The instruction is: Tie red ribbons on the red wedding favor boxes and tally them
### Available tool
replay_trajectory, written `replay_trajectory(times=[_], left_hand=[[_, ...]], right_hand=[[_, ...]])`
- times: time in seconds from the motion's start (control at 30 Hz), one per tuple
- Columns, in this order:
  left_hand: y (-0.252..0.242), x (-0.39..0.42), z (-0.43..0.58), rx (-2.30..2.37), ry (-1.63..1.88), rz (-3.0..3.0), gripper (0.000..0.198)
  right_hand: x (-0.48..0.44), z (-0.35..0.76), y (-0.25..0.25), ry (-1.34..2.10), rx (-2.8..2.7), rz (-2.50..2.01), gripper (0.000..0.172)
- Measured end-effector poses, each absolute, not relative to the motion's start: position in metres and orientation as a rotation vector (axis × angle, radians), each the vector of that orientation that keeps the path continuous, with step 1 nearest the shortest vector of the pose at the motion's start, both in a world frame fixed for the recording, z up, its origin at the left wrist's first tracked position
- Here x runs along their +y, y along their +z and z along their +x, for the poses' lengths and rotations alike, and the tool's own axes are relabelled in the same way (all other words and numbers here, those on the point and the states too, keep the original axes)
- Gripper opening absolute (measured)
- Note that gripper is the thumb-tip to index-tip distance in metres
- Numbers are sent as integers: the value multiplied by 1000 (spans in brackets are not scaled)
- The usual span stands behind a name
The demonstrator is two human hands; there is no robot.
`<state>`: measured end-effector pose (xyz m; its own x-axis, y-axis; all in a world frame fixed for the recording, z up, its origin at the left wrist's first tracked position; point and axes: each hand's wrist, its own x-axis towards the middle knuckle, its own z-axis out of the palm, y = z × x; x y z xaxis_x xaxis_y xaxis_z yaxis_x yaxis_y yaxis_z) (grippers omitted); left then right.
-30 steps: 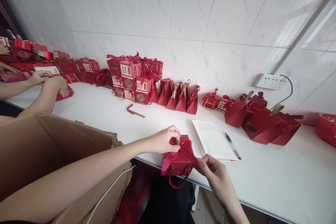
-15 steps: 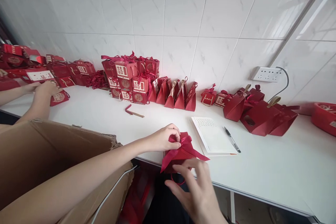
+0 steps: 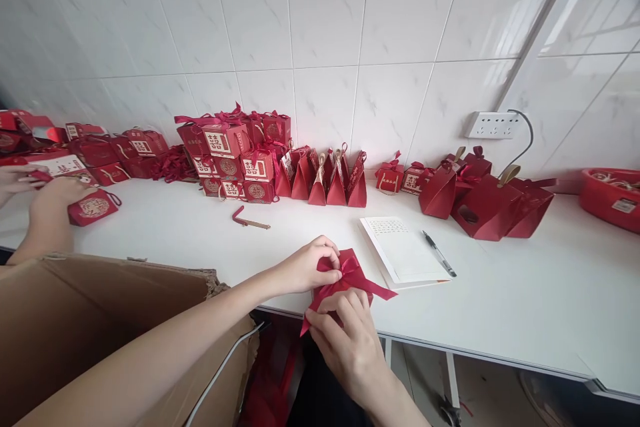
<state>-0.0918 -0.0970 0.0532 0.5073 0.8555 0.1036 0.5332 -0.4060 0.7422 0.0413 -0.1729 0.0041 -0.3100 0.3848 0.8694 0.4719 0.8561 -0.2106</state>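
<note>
A small red gift box (image 3: 356, 265) with a red ribbon bow (image 3: 345, 273) sits at the front edge of the white table (image 3: 500, 300). My left hand (image 3: 303, 267) pinches the bow's left loop from the left side. My right hand (image 3: 347, 340) grips the near side of the box from below, fingers curled over a ribbon tail. Much of the box is hidden behind my right hand.
An open cardboard carton (image 3: 100, 320) stands at lower left. A notepad (image 3: 403, 250) and pen (image 3: 439, 253) lie just right of the box. Stacks of red gift boxes (image 3: 235, 160) and red bags (image 3: 490, 203) line the tiled wall. Another person's hands (image 3: 45, 193) handle red boxes at far left.
My right hand let go of the ribbon tail on the right, swung under the box and now grips its near side. My left hand kept its pinch on the bow.
</note>
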Motion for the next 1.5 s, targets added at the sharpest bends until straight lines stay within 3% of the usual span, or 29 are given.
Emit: replay_trajectory(times=[0.1,0.23,0.33,0.5,1.03,1.23,1.5], left_hand=[[55,-97,-93,1127,646,2109,9],[66,-102,-98,1205,697,2125,18],[77,-113,-100,1544,746,2078,23],[77,-130,-96,1901,344,1946,46],[59,-132,-84,1998,419,2073,29],[60,-129,-85,1989,417,2091,42],[55,-126,-84,1996,385,2177,27]], right_hand=[[-166,57,12,-26,-1937,-594,7],[-131,94,29,316,-1618,-1009,27],[-102,111,38,659,-1682,-1312,44],[-89,103,39,925,-1806,-1300,50],[-113,81,17,787,-1539,-1184,35],[-114,81,17,807,-1547,-1182,33],[-117,81,17,870,-1466,-1205,32]])
